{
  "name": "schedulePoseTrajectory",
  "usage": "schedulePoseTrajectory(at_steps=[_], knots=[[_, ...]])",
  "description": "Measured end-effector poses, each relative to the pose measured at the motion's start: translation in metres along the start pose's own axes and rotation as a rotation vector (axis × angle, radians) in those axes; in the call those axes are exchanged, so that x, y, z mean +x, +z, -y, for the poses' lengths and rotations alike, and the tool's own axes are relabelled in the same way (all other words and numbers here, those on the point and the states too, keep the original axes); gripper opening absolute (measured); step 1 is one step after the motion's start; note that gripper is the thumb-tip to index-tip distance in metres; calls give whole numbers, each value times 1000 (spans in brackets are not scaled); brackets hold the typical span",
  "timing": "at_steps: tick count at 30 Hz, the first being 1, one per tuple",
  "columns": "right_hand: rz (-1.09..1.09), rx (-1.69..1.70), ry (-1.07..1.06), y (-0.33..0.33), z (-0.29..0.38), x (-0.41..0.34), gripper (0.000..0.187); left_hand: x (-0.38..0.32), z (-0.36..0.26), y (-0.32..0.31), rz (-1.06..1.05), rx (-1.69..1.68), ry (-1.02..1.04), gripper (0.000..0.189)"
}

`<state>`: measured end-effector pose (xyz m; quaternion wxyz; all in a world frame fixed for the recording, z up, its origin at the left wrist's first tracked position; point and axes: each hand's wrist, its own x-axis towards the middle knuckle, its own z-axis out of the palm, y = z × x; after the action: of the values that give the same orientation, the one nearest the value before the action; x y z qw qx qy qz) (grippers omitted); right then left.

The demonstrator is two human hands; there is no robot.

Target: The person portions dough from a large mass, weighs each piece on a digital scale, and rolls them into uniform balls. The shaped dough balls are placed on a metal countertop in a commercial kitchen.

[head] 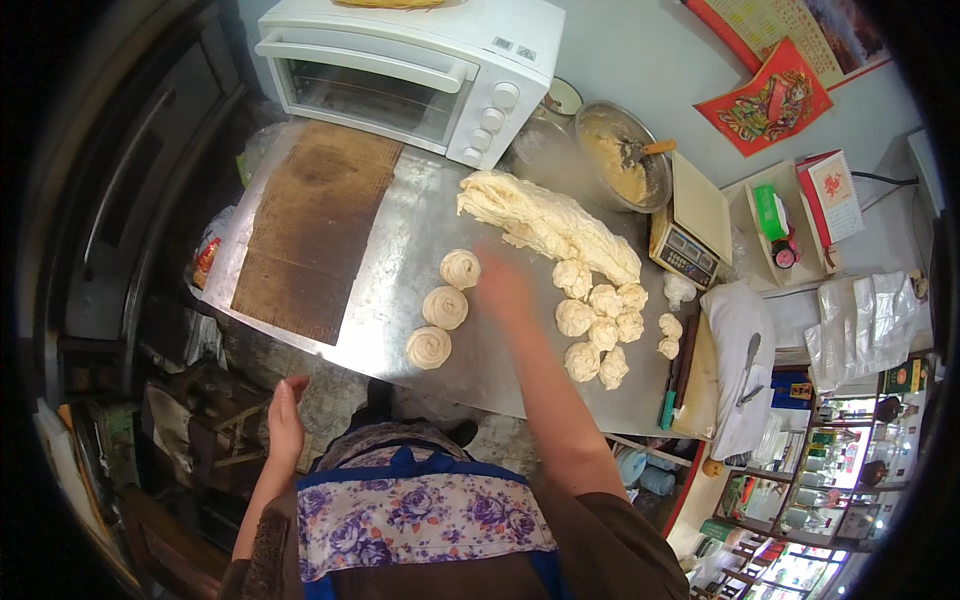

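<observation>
My right hand [504, 281], blurred by motion, is over the metal table [390, 217] just right of the farthest of three dough spirals. That spiral [460, 268], the middle one [445, 307] and the nearest one [428, 347] stand in a row. Whether my right fingers grip anything is hidden by the blur. Off the table's front edge hangs my left hand [287, 420], seen from the side, with nothing visible in it. Right of my right forearm sit several rough dough lumps [603, 332], and behind them a long mass of dough [551, 217].
A white toaster oven [405, 67] stands at the back, near a stained cardboard sheet [319, 225]. Farther right are a steel bowl of pale filling [619, 161], a digital scale [690, 225], small dough bits [670, 335] and a green-handled tool [669, 397] beside a board [696, 382].
</observation>
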<state>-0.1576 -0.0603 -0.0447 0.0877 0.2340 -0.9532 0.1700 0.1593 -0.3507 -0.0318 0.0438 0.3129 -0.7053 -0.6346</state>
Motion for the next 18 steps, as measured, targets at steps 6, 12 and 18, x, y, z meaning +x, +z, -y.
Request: schedulePoseTrajectory(at_steps=[6, 12, 18], knots=[[482, 221, 237, 44, -25, -3, 42, 6, -15, 9, 131, 44, 76, 57], [82, 73, 401, -46, -58, -57, 51, 3, -6, 16, 161, 2, 79, 57], [76, -134, 392, -47, -141, -115, 38, -8, -15, 44, 281, 136, 108, 54]])
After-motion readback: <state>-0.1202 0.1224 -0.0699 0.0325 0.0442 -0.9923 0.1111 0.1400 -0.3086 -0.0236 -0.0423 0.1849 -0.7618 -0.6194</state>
